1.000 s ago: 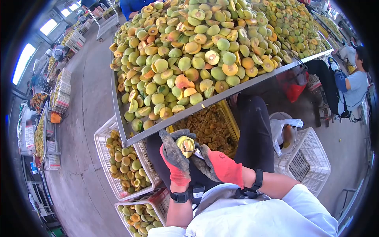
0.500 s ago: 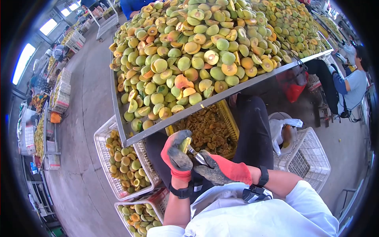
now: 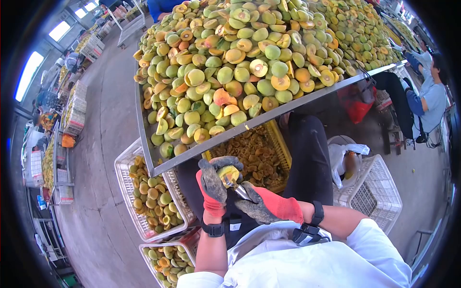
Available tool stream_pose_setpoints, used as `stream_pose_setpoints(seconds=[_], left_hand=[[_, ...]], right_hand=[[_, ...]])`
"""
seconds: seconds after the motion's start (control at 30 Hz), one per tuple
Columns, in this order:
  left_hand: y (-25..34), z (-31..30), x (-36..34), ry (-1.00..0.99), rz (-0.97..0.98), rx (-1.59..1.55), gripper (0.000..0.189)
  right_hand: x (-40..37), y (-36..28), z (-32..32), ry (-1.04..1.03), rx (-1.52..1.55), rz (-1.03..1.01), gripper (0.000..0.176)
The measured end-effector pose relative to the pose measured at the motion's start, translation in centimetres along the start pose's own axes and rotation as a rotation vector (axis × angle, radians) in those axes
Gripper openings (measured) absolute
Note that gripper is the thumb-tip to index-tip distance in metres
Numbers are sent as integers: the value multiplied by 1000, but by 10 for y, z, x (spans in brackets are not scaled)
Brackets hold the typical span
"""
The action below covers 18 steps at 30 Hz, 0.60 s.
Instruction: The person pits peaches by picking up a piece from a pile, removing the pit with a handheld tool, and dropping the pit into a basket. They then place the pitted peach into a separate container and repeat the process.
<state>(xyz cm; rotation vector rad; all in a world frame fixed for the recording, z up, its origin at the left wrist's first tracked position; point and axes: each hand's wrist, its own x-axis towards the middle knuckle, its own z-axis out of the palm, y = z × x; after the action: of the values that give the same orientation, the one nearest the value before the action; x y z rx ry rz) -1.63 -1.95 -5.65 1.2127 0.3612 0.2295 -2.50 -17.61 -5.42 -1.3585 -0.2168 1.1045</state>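
Fruit point(image 3: 229, 174) turned flesh-up, gripped in my left hand point(image 3: 214, 188): flesh accessible. Right hand point(image 3: 270, 204) clasps tool point(image 3: 242, 192), five o'clock (tip obscured).

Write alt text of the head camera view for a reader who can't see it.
A gloved left hand holds a cut fruit while the right hand works a metal tool against it. Beyond is a metal-edged table heaped with halved fruit; below sits a yellow crate.

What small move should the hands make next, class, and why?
Probably a slight scooping turn of the metal tool in the right hand: its end appears to meet the fruit, which the left hand holds.
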Motion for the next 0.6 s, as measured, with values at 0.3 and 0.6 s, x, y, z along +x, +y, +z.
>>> stream_pose_setpoints(seconds=[0.3,0.6], left_hand=[[11,0,-1,-1,-44,36,75],[1,-13,3,-133,-29,65,64]], right_hand=[[17,27,-4,-48,321,65,25],[11,6,-4,-102,67,17,21]])
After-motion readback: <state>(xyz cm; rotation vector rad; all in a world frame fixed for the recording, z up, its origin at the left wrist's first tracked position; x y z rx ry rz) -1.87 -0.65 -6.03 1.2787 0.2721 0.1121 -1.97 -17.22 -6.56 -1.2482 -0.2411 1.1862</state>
